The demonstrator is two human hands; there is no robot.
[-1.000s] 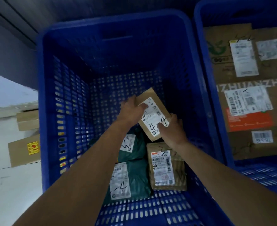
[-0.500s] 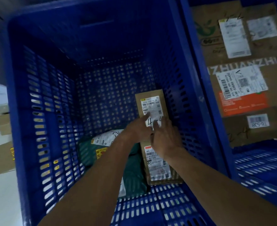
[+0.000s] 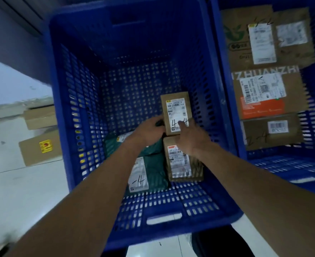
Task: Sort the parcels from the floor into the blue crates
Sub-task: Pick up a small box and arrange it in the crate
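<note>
As two hands (image 3: 149, 130) (image 3: 190, 139) touch one box (image 3: 175, 106), one crate (image 3: 75, 108) holds four parcels (image 3: 153, 168).

I am reaching into a blue crate (image 3: 75, 108). My right hand (image 3: 192, 138) is resting fingers on the label of a small brown parcel (image 3: 175, 106) marked 4-4. My left hand (image 3: 147, 131) is touching its left edge, beside green bags (image 3: 156, 167).

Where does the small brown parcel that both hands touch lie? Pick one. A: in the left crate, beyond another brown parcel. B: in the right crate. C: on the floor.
A: the small brown parcel lies inside the left crate, just beyond another brown parcel, left hand and right hand on it.
</note>
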